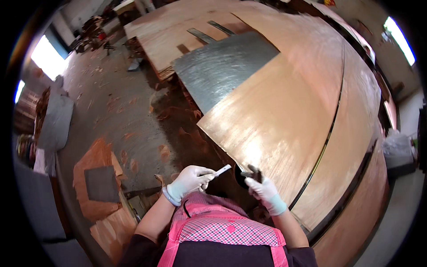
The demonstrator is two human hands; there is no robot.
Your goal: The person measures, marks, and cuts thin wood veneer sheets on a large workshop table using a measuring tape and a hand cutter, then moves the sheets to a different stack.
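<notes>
My left hand (191, 181), in a white glove, is closed round a short pale flat tool (223, 170). That tool points up to the right and has small dark marks near its end; its exact kind is unclear. By the near edge of a broad wood veneer sheet (267, 120) is my right hand (266, 192), gloved too, with its fingers curled. Something dark shows at its fingertips (253, 172); whether that is a held thing or soiled glove fabric is hard to make out. A dark round container (240, 177) is partly hidden beside the right fingers.
A grey sheet (224, 66) lies across the veneer, with narrow dark strips (201, 35) beyond it. A long dark gap (331, 124) runs through the sheets at right. Veneer scraps (95, 173) and a grey square piece (102, 184) lie at lower left; more scraps litter the floor.
</notes>
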